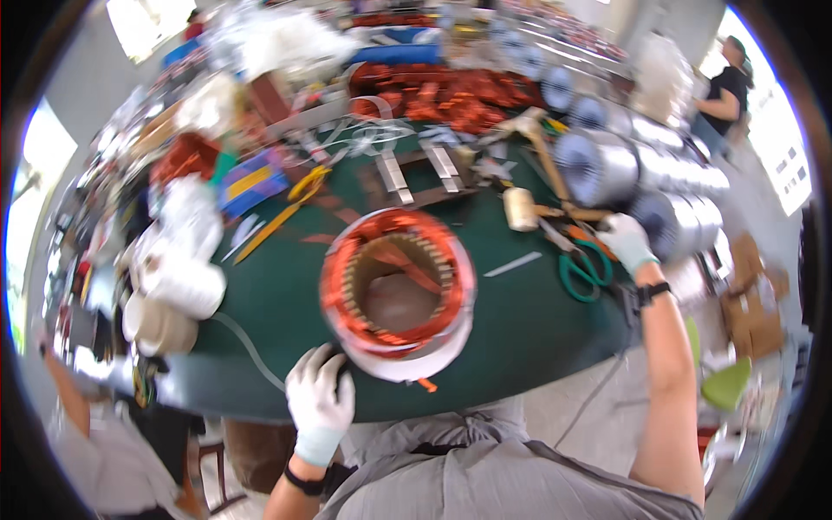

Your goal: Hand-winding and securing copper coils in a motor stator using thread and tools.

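A stator wound with red-orange coils stands on the green tabletop in front of me, a white rim around its base. My left hand, in a white glove, rests at the table's near edge beside the stator's lower left. Its fingers are loosely extended and hold nothing visible. The end of a thin white strip meets this hand's edge. My right hand, also gloved, is at the right among the tools, above green-handled scissors and beside a hammer. Blur hides its fingers and whatever they may touch.
White rolls sit at the left edge. Yellow scissors, a metal-barred frame and a pale cylinder lie beyond the stator. Wire spools line the right; red coils are piled behind. Other people are nearby.
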A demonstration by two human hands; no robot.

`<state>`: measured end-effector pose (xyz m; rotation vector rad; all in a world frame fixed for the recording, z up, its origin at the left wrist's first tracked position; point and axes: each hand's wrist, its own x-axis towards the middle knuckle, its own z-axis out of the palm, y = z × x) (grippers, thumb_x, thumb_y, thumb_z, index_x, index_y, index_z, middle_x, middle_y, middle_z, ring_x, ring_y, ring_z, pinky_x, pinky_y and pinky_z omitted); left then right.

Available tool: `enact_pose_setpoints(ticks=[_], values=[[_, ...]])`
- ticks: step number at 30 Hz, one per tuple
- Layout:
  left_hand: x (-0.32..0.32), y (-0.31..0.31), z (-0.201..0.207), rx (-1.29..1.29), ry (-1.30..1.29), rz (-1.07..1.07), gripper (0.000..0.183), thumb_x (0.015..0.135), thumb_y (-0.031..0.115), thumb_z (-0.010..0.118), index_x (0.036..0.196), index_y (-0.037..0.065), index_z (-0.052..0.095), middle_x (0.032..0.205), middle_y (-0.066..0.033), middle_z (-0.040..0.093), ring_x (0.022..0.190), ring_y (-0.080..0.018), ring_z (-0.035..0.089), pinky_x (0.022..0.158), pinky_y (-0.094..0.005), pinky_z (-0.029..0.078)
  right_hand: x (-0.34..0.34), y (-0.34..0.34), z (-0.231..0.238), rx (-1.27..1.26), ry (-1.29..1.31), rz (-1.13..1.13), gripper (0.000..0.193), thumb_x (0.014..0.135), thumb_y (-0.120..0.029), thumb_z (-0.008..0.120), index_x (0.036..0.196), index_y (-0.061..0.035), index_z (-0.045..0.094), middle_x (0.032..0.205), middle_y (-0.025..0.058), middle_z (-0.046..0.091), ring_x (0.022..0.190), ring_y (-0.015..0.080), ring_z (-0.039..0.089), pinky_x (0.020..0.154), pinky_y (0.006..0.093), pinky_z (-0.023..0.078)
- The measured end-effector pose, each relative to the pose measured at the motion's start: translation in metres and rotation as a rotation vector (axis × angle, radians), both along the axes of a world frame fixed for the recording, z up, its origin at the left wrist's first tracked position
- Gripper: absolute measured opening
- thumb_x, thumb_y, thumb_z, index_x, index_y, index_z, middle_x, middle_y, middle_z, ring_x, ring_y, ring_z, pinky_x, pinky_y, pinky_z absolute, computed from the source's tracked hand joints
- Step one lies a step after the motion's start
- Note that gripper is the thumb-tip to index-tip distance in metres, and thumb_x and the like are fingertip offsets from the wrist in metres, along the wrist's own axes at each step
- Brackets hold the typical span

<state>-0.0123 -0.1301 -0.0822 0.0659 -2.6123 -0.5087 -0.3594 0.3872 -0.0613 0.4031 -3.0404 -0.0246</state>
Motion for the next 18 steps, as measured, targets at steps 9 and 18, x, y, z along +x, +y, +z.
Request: enact_pose_setpoints(ticks=[9, 18], values=[[0.009, -0.009, -0.001, -0.021, 0.077, 0.034, 0.022, 0.084, 0.012, 0.071, 0.106, 0.008, 0.070, 0.117, -0.0098, 0.068, 0.111, -0.0295, 0.065, 0.094, -0.0433, 0.049, 0.002, -0.005, 0.008, -0.003, -0.051, 0.062, 0.017, 0.087, -0.017, 0.063, 0.094, -0.0018, 0.060, 0.092, 0.0249, 0.068, 0.090, 0.0450, 0.065, 0.080, 0.0527, 0.051], [0.008, -0.011, -0.004, -0.021, 0.092, 0.013, 0.019, 0.085, 0.013, 0.071, 0.104, 0.009, 0.071, 0.116, -0.0084, 0.069, 0.111, -0.0287, 0.065, 0.093, -0.0427, 0.050, 0.105, 0.033, 0.055, -0.331, -0.070, -0.108, 0.023, 0.097, -0.019, 0.060, 0.102, 0.0026, 0.064, 0.091, 0.0251, 0.067, 0.082, 0.0400, 0.065, 0.076, 0.0456, 0.050]])
